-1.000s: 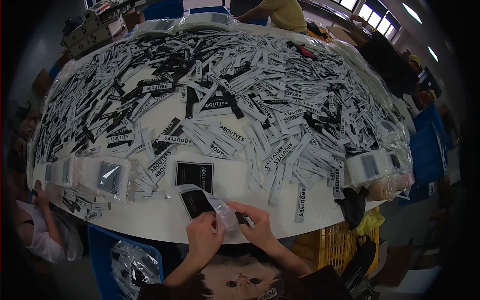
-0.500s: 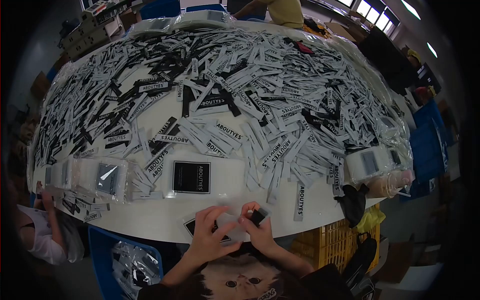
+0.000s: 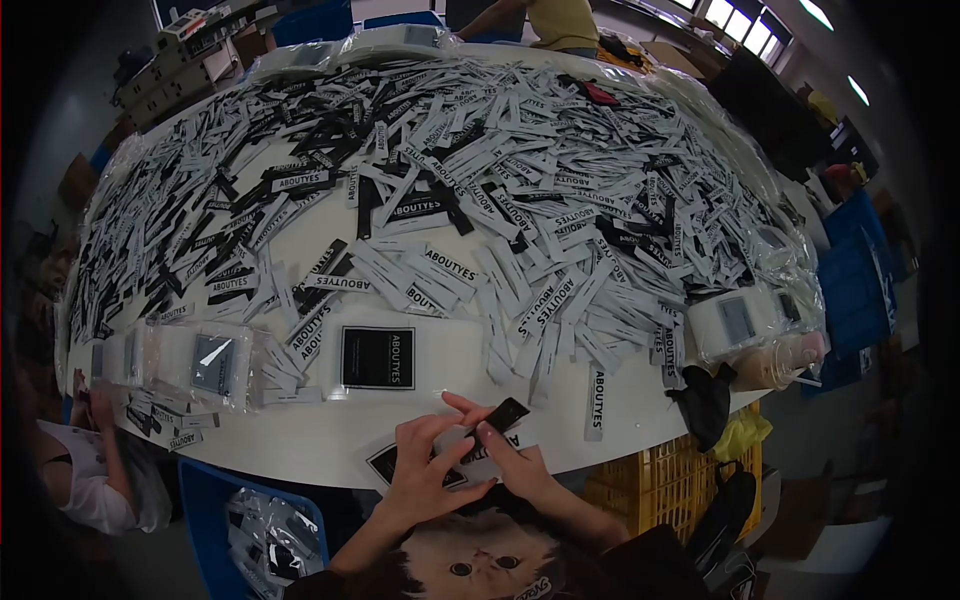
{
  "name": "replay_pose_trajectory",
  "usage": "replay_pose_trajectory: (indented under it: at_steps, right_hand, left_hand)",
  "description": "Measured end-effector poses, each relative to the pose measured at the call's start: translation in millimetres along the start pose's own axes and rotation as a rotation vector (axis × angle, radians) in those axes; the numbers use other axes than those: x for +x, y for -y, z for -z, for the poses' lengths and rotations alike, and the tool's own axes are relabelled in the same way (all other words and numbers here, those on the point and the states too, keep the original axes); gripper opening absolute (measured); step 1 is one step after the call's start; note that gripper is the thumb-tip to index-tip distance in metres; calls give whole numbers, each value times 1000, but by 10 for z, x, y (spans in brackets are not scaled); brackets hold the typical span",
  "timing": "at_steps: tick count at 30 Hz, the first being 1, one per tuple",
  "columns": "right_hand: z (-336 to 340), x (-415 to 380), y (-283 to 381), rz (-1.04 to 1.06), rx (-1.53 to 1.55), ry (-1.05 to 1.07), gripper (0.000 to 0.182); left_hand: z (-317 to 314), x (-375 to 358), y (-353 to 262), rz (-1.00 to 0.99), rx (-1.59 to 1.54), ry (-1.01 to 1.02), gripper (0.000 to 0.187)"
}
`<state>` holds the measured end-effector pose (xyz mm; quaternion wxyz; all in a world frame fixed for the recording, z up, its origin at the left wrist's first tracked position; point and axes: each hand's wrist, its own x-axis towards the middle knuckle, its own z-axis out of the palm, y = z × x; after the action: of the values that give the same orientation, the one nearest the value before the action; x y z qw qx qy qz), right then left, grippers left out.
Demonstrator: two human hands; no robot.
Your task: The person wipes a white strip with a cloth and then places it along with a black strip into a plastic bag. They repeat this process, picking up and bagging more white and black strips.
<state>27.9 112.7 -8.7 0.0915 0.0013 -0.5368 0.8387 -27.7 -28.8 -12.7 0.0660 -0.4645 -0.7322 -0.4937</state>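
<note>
A black strip [image 3: 505,414] slants between the two hands above the near edge of the table [image 3: 250,432], around the middle of that edge. Its long axis runs diagonally, the free upper end pointing away from the person and toward the right, the lower end disappearing among the fingers. Beneath it, a translucent bag with dark print [image 3: 480,464] lies between the palms; a black printed corner shows beyond the left hand [image 3: 412,478], though whether it belongs to the same bag cannot be told. The left hand comes in from the lower left, back of the hand upward, its bent fingers and thumb holding the bag with a narrow gap between them. The right hand [image 3: 520,474] reaches up from the lower right, wrist angled inward, thumb pressed along the strip and fingers closed around it. Just beyond the hands, a stack of frosted bags [image 3: 440,362] lies flat, its black ABOUTYES panel [image 3: 378,358] facing up. A large heap of black and white label strips [image 3: 590,215] spreads across the table toward the far edge. Wrapped bag packs [image 3: 212,362] sit toward the near left corner, while a black cloth [image 3: 705,402] and a plastic cup [image 3: 764,368] are near the right corner.
</note>
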Motion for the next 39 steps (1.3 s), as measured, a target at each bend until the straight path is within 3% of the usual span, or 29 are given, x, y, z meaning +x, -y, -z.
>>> replay_pose_trajectory:
  at_steps: [2, 4, 5, 7, 11, 13, 15, 17, 18, 20, 24, 26, 29, 30, 32, 35, 39]
  right_hand:
    - [-68, -9, 25, 30, 54, -10, 14]
    - [-58, -57, 55, 36, -92, -89, 14]
    - [-21, -72, 64, 34, -91, -93, 14]
    - [52, -91, 78, -146, -102, -41, 19]
    - [-16, -51, 225, -4, -114, -222, 19]
    - [136, -85, 329, 152, -756, -242, 16]
    - [184, -62, 336, 155, -793, -164, 14]
    - [242, -112, 336, -177, -736, 108, 16]
    - [295, -117, 339, -180, -741, 109, 16]
    - [405, -111, 310, -608, -325, 280, 17]
    - [413, -95, 161, -600, -293, 493, 23]
    - [291, -53, 154, -685, -562, 558, 23]
    - [334, -7, 141, -681, -507, 441, 24]
    - [331, -10, 105, -683, -508, 449, 24]
    - [248, -4, 47, -410, -74, -53, 21]
    - [97, 1, 23, -313, -67, 44, 17]
    - [42, 18, -48, -256, -204, 68, 15]
  left_hand:
    - [44, 44, -36, -40, 41, -6, 74]
    - [150, 111, -140, 157, -26, -82, 65]
    - [203, 108, -120, 158, -27, -79, 65]
    - [380, 52, -24, 710, -180, 147, 39]
    - [449, -21, 142, 529, -244, 107, 19]
    - [483, -4, 96, 618, -212, 158, 13]
    - [433, -18, 90, 608, -211, 155, 13]
    - [419, -26, 92, 595, -218, 157, 13]
    - [412, -25, 93, 566, -209, 222, 14]
    - [401, -16, 72, 540, -204, 281, 14]
    - [354, 11, -19, 505, -275, 371, 14]
    - [379, 30, -44, 487, -281, 373, 15]
    - [484, 96, -34, 584, -324, 527, 16]
    - [484, 78, 3, 658, -344, 354, 17]
    - [437, 39, 110, 819, -496, 26, 15]
    - [390, 35, 170, 878, -684, -65, 15]
    - [367, 8, 139, 836, -723, 34, 14]
